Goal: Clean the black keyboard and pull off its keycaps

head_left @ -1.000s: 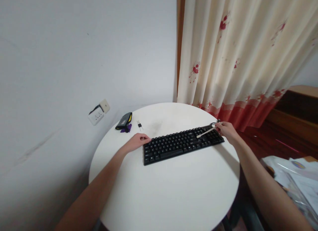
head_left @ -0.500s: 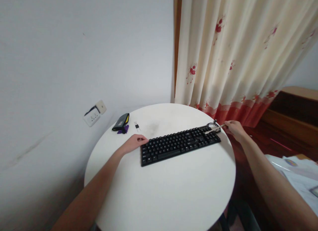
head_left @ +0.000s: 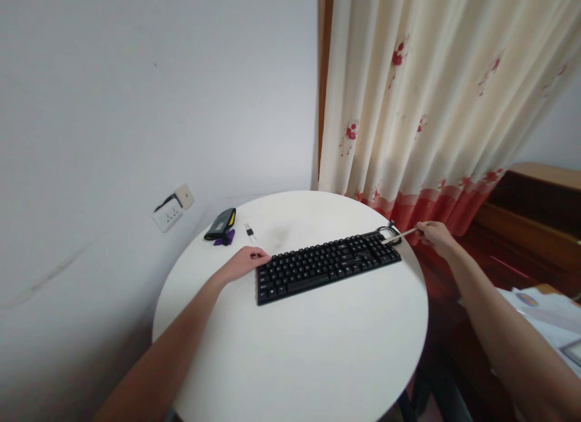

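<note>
A black keyboard [head_left: 327, 264] lies slightly slanted on the round white table [head_left: 299, 349]. At its upper left corner, my left hand [head_left: 247, 260] is closed on the edge, thumb and fingers pinching it. My right hand [head_left: 433, 235], past the table's right edge, grips a slim pale stick [head_left: 400, 235]. The far end of that stick rests on or just over the number keys at the keyboard's right; whether it ends in a tip or bristles is too small to tell. Behind that end lies a coiled black cable [head_left: 387, 229].
A grey pouch [head_left: 221, 223] with a purple piece [head_left: 225, 238] stands at the table's far left. Beside it lies a small black item with thin pale ends [head_left: 250, 232]. A wall socket [head_left: 167, 215], a flowered curtain [head_left: 399, 107] and papers [head_left: 540, 307] surround the table.
My right hand has shifted a little to the right, drawing the stick's far end rightward over the number keys. My left hand stays on the keyboard's corner.
</note>
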The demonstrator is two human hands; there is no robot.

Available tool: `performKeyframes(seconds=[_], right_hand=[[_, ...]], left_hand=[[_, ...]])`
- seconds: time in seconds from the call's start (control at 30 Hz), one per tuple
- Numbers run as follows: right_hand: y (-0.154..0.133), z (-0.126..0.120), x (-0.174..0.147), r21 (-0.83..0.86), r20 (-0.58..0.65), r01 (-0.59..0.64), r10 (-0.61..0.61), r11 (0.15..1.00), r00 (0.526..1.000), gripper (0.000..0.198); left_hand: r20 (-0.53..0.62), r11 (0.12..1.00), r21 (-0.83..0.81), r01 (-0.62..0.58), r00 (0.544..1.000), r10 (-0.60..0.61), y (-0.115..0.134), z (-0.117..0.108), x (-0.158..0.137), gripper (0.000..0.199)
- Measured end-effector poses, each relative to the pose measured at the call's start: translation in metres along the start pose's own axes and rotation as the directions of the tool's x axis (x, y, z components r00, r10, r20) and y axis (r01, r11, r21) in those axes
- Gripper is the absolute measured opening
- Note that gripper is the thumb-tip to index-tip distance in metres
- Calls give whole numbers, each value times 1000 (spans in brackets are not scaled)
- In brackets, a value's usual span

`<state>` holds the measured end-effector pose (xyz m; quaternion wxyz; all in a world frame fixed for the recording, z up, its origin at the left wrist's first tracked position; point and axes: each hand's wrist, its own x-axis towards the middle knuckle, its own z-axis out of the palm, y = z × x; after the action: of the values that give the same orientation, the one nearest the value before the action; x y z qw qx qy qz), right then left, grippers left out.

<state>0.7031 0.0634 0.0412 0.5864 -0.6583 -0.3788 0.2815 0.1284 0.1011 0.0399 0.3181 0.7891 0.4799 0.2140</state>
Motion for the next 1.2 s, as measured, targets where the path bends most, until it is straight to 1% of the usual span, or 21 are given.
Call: performKeyframes(seconds=[0.1,0.17,0.3,0.4,0.47,0.53,0.63,0.67,0.7,0.83,0.93,1.0,1.07,1.2], right_hand=[[-3,0,1,30,17,-52,51,998,999,20],[-6,-1,1,63,15,-54,53,997,998,19],[-17,2,-3,156,-19,-3,6,988,1000,18],[-30,17,-13,214,-38,53,-46,975,998,19],[-40,34,-26,253,-37,88,-81,964,996,19],[-53,57,-43,313,-17,127,-128,941,992,19],[-72,99,-78,356,38,171,-197,919,980,22],[-76,115,-91,376,41,183,-214,908,976,21],[-79,130,-105,395,74,179,-225,901,972,19],[-80,190,-162,382,231,137,-238,914,943,16],[-74,227,-199,351,306,139,-253,926,918,19],[-68,244,-218,347,358,143,-272,927,893,22],[-64,255,-231,356,401,132,-278,925,873,24],[-55,265,-245,373,458,72,-252,925,853,27]], left_hand=[[-5,1000,-3,-1,1000,1,0,1,0,39],[-12,1000,3,-1,1000,1,1,1,0,39],[-15,1000,9,-19,1000,19,2,1,-1,39],[-16,999,15,-31,999,31,2,1,-1,39],[-18,999,12,-31,999,31,1,1,-1,38],[-20,999,-1,-35,999,35,1,1,-1,38],[-29,999,-2,-40,999,40,3,2,-3,37],[-33,999,3,-40,999,40,3,1,-3,37],[-36,999,8,-39,999,39,4,1,-3,37],[-34,999,3,-43,998,44,0,3,-3,40],[-38,999,-3,-52,998,52,-5,4,-2,43],[-36,998,-3,-63,997,63,-8,5,0,45],[-34,997,3,-71,997,71,-10,5,1,46],[-34,997,25,-79,996,79,-10,5,2,46]])
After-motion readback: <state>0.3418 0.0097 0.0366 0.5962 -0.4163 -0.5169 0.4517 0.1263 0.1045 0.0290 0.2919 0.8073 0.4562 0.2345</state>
